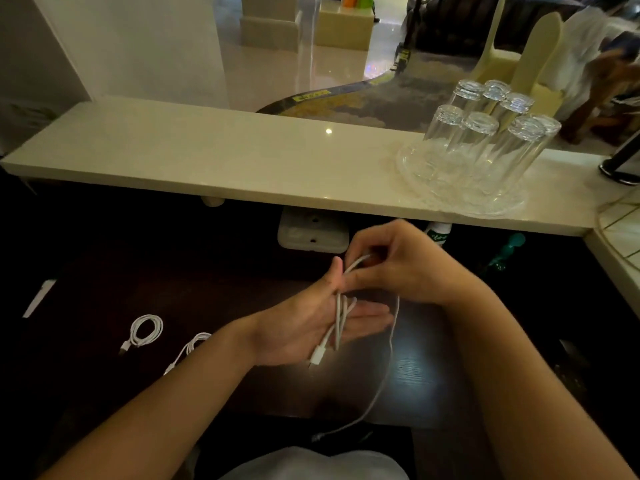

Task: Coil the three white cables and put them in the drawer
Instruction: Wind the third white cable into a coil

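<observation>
One white cable (341, 320) looped round spread left hand (304, 323) as former, pinched by grip of right hand (398, 268) to guide turns.

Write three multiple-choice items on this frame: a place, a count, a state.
1. Where does the coiled cable lie? A on the dark table; B on the white shelf; C in a drawer.
2. How many white cables show? A one; B two; C three.
3. How do the glasses stand? A upright; B upside down; C on their sides.
A: it rests left of the left hand. C: that coil, a second cable, and the third cable pinched by the right hand. B: bases face up.
</observation>
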Tool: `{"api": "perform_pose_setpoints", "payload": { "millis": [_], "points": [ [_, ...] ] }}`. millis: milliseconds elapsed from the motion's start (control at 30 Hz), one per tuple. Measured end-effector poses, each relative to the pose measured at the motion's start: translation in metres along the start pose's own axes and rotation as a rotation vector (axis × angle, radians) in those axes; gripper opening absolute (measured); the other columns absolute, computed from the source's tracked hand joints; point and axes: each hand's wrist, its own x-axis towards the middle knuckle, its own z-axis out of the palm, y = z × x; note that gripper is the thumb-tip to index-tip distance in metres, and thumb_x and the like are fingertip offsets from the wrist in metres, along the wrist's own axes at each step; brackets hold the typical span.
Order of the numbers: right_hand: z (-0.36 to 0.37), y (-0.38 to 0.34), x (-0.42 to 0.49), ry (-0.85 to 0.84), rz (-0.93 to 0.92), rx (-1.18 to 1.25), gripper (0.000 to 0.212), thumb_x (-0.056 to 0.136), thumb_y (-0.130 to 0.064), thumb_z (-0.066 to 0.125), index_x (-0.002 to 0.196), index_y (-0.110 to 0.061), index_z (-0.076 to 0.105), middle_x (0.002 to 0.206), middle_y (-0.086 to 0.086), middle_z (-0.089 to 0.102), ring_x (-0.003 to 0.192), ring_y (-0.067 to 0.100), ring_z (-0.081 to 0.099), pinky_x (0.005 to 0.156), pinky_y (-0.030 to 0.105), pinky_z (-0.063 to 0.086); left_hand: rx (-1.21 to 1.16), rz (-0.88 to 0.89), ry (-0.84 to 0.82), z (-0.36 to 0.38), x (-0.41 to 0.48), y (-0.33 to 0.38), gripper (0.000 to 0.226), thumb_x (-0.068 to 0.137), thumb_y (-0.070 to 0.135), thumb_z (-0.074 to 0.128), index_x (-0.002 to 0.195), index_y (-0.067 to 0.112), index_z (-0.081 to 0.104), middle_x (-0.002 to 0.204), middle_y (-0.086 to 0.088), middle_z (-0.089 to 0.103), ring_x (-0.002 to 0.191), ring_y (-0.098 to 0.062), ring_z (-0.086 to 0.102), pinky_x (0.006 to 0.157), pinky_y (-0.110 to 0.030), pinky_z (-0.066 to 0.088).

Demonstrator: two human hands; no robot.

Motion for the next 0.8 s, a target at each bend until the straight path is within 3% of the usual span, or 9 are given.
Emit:
{"api": "perform_pose_setpoints", "payload": {
  "millis": [67, 133, 200, 333, 467, 567, 667, 733, 800],
  "points": [
    [0.004, 0.025, 0.007, 0.038, 0.095, 0.309, 0.018, 0.07, -0.023, 0.083, 0.072, -0.009, 0.071, 0.057, 0.005, 0.06, 0.054, 0.009, 0.053, 0.054, 0.019, 0.043, -0.169, 0.005, -0.187, 0.001, -0.005, 0.005, 0.106, 0.081, 0.078, 0.018, 0.146, -0.005, 0.034, 0.149, -0.023, 0.042, 0.142, -0.029, 0.037, 0.12, -0.036, 0.022],
    [0.03, 0.051, 0.004, 0.016, 0.158, 0.565, 0.006, 0.08, -0.012, 0.074, 0.075, -0.012, 0.072, 0.062, -0.003, 0.066, 0.057, 0.007, 0.059, 0.055, 0.016, 0.047, -0.304, 0.082, -0.233, -0.002, -0.008, 0.012, 0.109, 0.081, 0.079, 0.022, 0.143, -0.009, 0.036, 0.149, -0.028, 0.039, 0.143, -0.035, 0.033, 0.121, -0.04, 0.017],
    [0.066, 0.068, -0.006, -0.006, 0.259, 0.731, 0.021, 0.09, -0.005, 0.057, 0.078, -0.016, 0.071, 0.064, -0.001, 0.065, 0.058, 0.012, 0.06, 0.055, 0.022, 0.049, -0.338, 0.165, -0.166, -0.009, -0.009, 0.015, 0.111, 0.08, 0.081, 0.022, 0.145, -0.008, 0.033, 0.151, -0.027, 0.037, 0.143, -0.035, 0.033, 0.122, -0.042, 0.015],
    [0.12, 0.064, -0.039, 0.009, 0.431, 0.889, 0.031, 0.102, -0.018, 0.049, 0.08, -0.013, 0.07, 0.049, -0.008, 0.033, 0.044, 0.007, 0.026, 0.043, 0.018, 0.026, -0.415, 0.273, 0.023, -0.022, -0.009, 0.014, 0.114, 0.078, 0.084, 0.025, 0.146, -0.008, 0.029, 0.149, -0.022, 0.043, 0.141, -0.03, 0.038, 0.121, -0.04, 0.016],
    [0.113, 0.044, -0.059, 0.047, 0.324, 0.446, 0.026, 0.099, -0.023, 0.055, 0.084, -0.013, 0.074, 0.049, -0.007, 0.043, 0.048, 0.006, 0.036, 0.049, 0.021, 0.032, -0.268, 0.237, 0.217, -0.031, -0.001, 0.004, 0.115, 0.077, 0.085, 0.018, 0.15, -0.003, 0.022, 0.152, -0.013, 0.041, 0.144, -0.018, 0.033, 0.12, -0.032, 0.015],
    [0.079, 0.022, -0.061, -0.138, 0.142, -0.07, 0.027, 0.098, -0.029, 0.054, 0.082, -0.012, 0.066, 0.062, -0.001, 0.058, 0.057, 0.006, 0.047, 0.059, 0.028, 0.039, -0.073, 0.123, 0.276, -0.026, 0.008, -0.001, 0.115, 0.075, 0.085, 0.012, 0.152, 0.0, 0.016, 0.158, -0.008, 0.031, 0.148, -0.014, 0.021, 0.117, -0.027, 0.01],
    [0.045, 0.001, -0.052, -0.217, -0.013, -0.376, 0.025, 0.095, -0.028, 0.054, 0.073, -0.017, 0.055, 0.061, -0.01, 0.051, 0.058, 0.001, 0.049, 0.059, 0.019, 0.04, 0.009, 0.008, 0.175, -0.016, 0.014, -0.004, 0.112, 0.078, 0.083, 0.006, 0.151, -0.001, 0.022, 0.154, -0.009, 0.038, 0.144, -0.017, 0.031, 0.121, -0.035, 0.015],
    [0.027, -0.01, -0.04, -0.213, -0.058, -0.459, 0.019, 0.093, -0.031, 0.057, 0.079, -0.021, 0.065, 0.067, -0.011, 0.058, 0.062, 0.003, 0.055, 0.063, 0.027, 0.05, 0.097, -0.022, 0.061, -0.008, 0.014, -0.003, 0.109, 0.084, 0.077, -0.003, 0.141, -0.006, 0.04, 0.136, -0.01, 0.055, 0.127, -0.015, 0.049, 0.112, -0.033, 0.031],
    [0.01, -0.015, -0.029, -0.172, -0.069, -0.436, 0.015, 0.087, -0.031, 0.07, 0.075, -0.023, 0.068, 0.066, -0.011, 0.062, 0.062, 0.004, 0.059, 0.062, 0.028, 0.053, 0.123, -0.059, 0.013, -0.003, 0.014, -0.003, 0.107, 0.085, 0.074, -0.006, 0.135, -0.003, 0.05, 0.13, -0.004, 0.061, 0.121, -0.008, 0.055, 0.108, -0.029, 0.033]
  ]
}}
